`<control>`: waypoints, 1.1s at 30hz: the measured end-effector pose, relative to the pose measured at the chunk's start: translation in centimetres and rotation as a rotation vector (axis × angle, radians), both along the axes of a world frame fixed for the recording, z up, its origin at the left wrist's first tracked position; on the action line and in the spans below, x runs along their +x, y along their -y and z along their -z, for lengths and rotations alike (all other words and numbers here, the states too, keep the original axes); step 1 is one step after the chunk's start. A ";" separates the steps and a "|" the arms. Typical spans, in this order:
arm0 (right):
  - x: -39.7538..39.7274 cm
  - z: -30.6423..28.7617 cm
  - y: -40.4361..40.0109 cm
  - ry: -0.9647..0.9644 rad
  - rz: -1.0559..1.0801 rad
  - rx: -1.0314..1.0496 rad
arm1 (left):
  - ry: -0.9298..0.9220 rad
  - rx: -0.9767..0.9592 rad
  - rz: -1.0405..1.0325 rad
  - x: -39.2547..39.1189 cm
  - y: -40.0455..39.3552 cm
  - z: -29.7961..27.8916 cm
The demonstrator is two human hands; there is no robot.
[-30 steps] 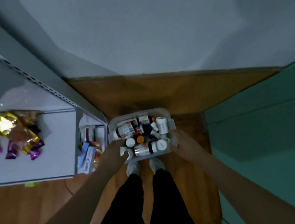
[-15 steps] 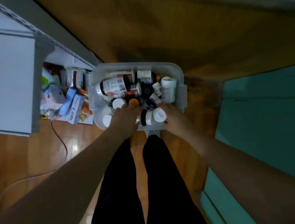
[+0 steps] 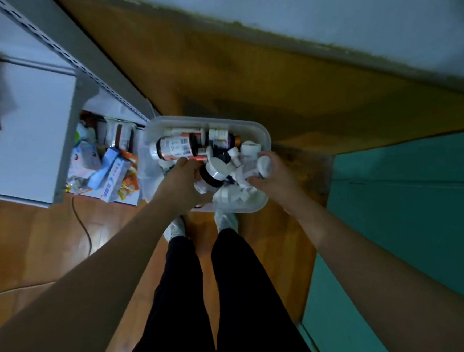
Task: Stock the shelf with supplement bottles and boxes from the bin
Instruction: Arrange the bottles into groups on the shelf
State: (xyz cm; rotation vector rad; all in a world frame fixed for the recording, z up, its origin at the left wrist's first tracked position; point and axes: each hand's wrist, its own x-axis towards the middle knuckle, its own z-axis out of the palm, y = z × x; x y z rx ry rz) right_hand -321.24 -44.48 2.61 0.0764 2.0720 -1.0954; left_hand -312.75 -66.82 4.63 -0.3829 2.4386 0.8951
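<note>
A clear bin (image 3: 262, 134) is seen from above on the wooden floor (image 3: 30, 241), just beyond the person's feet and beside the low end of the shelf (image 3: 27, 130) at left. The bin is filled with bottles lying at all angles. A dark bottle (image 3: 214, 172) with a white cap is held in the grip of the left hand (image 3: 180, 184), fingers curled round its body, above the near half of the bin. A white bottle (image 3: 262, 167) is held in the grip of the right hand (image 3: 274, 178), fingers wrapped round it near the right rim. A large labelled bottle (image 3: 174, 147) lies on its side at the far left of the bin. Boxes (image 3: 111, 175) and packets are crowded on the lowest shelf level.
</note>
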 end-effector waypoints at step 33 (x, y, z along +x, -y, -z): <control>26.5 -46.5 37.8 0.668 -0.269 -1.160 | -1.031 0.675 -1.343 39.1 20.6 -39.7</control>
